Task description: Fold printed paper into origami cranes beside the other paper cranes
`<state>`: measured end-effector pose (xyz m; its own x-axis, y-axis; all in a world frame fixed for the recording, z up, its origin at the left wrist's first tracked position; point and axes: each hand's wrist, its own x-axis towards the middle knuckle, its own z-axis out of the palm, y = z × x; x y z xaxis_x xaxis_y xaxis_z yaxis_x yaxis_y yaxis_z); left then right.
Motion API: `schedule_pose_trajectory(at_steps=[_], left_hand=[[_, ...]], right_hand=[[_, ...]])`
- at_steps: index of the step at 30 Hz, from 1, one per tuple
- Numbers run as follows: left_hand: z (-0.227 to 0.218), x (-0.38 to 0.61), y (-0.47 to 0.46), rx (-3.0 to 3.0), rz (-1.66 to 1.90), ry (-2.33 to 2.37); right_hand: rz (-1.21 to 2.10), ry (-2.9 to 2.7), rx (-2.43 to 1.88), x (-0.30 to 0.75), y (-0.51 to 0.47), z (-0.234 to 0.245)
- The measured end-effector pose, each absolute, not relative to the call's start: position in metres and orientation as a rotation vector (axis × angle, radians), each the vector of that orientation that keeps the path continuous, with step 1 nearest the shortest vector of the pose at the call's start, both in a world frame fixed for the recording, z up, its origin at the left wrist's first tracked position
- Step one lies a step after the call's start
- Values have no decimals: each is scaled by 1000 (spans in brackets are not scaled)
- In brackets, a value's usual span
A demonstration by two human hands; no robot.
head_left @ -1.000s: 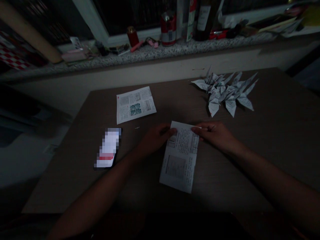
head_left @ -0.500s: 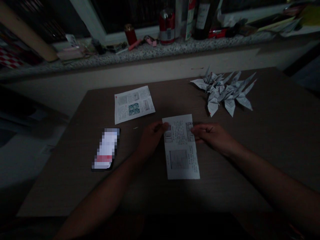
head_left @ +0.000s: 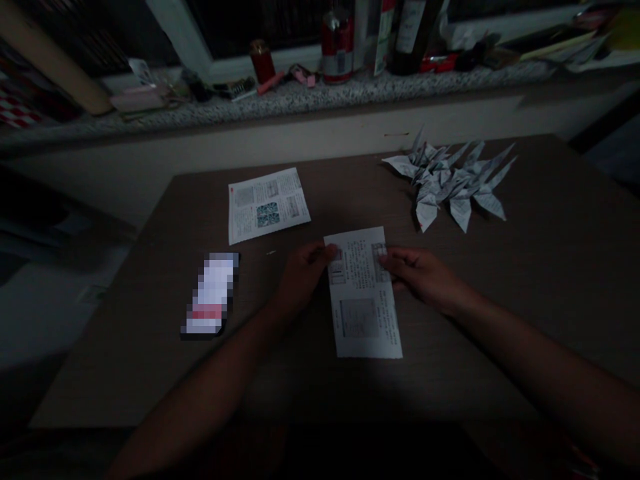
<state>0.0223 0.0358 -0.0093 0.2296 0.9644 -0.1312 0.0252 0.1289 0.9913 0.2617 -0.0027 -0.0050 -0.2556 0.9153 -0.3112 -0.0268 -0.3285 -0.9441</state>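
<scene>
A printed paper sheet [head_left: 363, 303] lies upright on the brown wood-grain table [head_left: 530, 300], with text and small diagrams on it. My left hand [head_left: 303, 280] holds its left edge near the top corner. From the other side, my right hand [head_left: 417, 277] pinches the right edge, with fingertips resting on the paper. A little beyond my left hand lies a second printed sheet [head_left: 267, 205], flat and untouched. Folded paper cranes [head_left: 447, 190] form a heap at the far right of the table, out of reach of my fingers.
A phone with a pixelated screen [head_left: 210, 297] lies left of my left forearm. Beyond the table, a granite sill [head_left: 300, 100] holds a red can [head_left: 337, 50], a dark bottle [head_left: 411, 33] and assorted small items. The room is dim.
My hands have turned the sheet anticlockwise from a slant to nearly square with the table, and it has shifted slightly left. Over the last half second it has barely moved.
</scene>
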Motion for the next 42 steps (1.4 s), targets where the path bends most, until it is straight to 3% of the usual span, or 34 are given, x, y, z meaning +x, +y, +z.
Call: schedule_pose_trajectory(at_steps=[22,28,42], left_hand=[[-6,28,26,1332,849,1108],[-6,26,28,1254,935,1162],[-1,24,30,1229,1017,1226]], right_hand=[[1352,-1239,-1383,265,1,-9],[1572,-1232,-1378,261,-2,-3],[1695,-1280,-1324,260,-4,-6]])
